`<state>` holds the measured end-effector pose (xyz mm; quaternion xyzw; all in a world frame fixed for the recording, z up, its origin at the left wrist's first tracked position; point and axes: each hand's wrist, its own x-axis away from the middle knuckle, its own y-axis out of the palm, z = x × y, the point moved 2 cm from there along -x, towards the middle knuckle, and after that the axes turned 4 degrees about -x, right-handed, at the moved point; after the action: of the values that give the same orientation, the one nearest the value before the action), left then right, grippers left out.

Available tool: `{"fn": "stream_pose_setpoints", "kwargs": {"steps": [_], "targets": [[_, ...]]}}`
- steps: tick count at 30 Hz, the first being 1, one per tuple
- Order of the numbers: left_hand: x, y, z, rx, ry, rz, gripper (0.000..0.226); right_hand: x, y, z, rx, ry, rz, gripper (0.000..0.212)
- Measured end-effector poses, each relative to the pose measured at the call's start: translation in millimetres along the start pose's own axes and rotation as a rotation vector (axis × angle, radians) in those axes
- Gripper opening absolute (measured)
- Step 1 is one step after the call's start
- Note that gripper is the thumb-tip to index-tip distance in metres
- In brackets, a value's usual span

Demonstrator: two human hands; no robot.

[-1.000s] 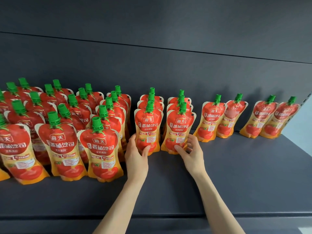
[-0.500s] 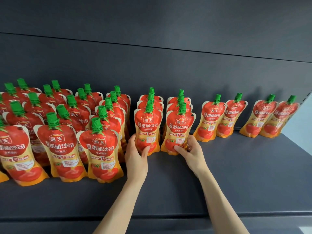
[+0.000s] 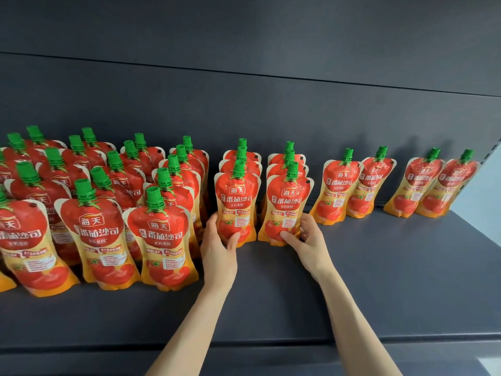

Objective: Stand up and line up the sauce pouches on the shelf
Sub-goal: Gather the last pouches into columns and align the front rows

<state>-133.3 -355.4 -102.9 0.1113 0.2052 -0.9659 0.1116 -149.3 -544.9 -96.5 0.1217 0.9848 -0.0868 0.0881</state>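
Dark shelf (image 3: 393, 280): left hand (image 3: 217, 253) fingers (image 3: 233, 240) clasp upright left pouch (image 3: 236, 202), right hand (image 3: 309, 245) clasps upright right pouch (image 3: 288, 207); caps (image 3: 240, 168) up.

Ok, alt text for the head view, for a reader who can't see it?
The left hand grips the left front pouch and the right hand the right front pouch of two short rows of red, green-capped sauce pouches on a dark grey shelf. A dense block of pouches stands further left; four tilted pouches sit at right.

Glossy plastic pouches (image 3: 235, 202), ribbed plastic caps (image 3: 154, 198); matt shelf (image 3: 379, 280).
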Motion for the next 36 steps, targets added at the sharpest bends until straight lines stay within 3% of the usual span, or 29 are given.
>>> {"fn": "stream_pose_setpoints", "kwargs": {"steps": [24, 30, 36], "targets": [[13.4, -3.9, 7.5, -0.092, 0.015, 0.009, 0.069, 13.2, -7.9, -3.6, 0.101, -0.008, 0.049, 0.043], [37.3, -9.2, 15.2, -0.139, 0.17, 0.059, 0.048, 35.7, -29.2, -4.2, 0.187, -0.009, 0.195, 0.022], [44.8, 21.9, 65.0, -0.017, 0.335, -0.083, 0.017, 41.8, -77.1, -22.7, 0.216, -0.045, 0.345, 0.006]]}}
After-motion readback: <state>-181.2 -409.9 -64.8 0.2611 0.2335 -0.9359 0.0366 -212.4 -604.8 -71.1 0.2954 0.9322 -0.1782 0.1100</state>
